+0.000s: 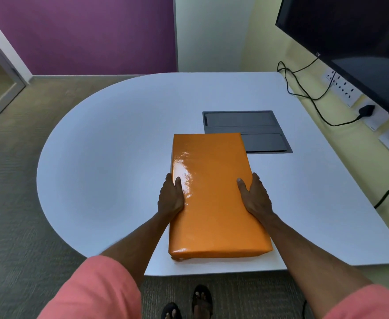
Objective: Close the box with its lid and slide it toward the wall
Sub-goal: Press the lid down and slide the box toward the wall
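We see an orange box [214, 194], lid on and wrapped in glossy paper, lying flat on the white table [110, 162] near its six o'clock edge. Our left hand [170, 199] clasps the box's nine o'clock side, thumb laid on the top and fingers curled down over the edge. Our right hand [255, 196] grips the three o'clock side the same way, thumb on top. The box's twelve o'clock end overlaps a grey recessed panel [253, 125] set into the tabletop. At two o'clock a dark screen [354, 42] hangs on the yellow wall [264, 31], with a black cable [308, 93] trailing to the sockets [343, 88] below it.
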Tool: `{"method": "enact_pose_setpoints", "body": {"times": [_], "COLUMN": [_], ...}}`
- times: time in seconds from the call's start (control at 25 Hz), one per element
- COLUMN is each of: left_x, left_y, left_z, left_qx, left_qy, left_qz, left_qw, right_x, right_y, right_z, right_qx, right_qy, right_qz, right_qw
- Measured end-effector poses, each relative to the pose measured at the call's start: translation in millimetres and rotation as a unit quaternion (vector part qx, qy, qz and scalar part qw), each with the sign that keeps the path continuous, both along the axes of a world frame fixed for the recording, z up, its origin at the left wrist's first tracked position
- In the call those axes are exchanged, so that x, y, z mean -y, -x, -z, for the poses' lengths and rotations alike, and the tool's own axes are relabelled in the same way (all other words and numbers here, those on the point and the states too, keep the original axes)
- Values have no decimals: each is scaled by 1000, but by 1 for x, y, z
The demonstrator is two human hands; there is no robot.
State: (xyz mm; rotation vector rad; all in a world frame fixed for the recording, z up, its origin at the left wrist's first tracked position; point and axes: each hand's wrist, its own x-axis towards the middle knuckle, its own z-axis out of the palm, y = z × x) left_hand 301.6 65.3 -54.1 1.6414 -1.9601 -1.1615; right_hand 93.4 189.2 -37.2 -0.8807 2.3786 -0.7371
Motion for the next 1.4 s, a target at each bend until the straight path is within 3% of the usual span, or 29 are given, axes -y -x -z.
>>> {"method": "enact_pose_setpoints", "body": {"times": [0.24, 0.44, 0.8, 1.08, 1.24, 1.4], "left_x": [40, 57, 57, 60, 43, 17], "left_y": [2, 35, 48, 46, 29, 9], "left_z": [-12, -17, -17, -30, -27, -16], "left_qx": [96, 199, 230, 224, 167, 96], "left_qy": [115, 149, 220, 154, 102, -15], "left_qz": [113, 208, 155, 171, 133, 22], "left_qw": [982, 946, 935, 947, 972, 995], "right_x": [40, 83, 89, 84, 54, 22], "right_y": [9, 26, 31, 37, 31, 26], "right_z": [-22, -25, -10, -19, -19, -13], "right_qx": [-155, -132, -122, -92, -24, 98], "right_qy": [7, -92, -93, -100, -10, -13], "right_qz": [-77, -181, -182, -202, -101, 13], "right_qw": [985, 970, 971, 970, 995, 995]}}
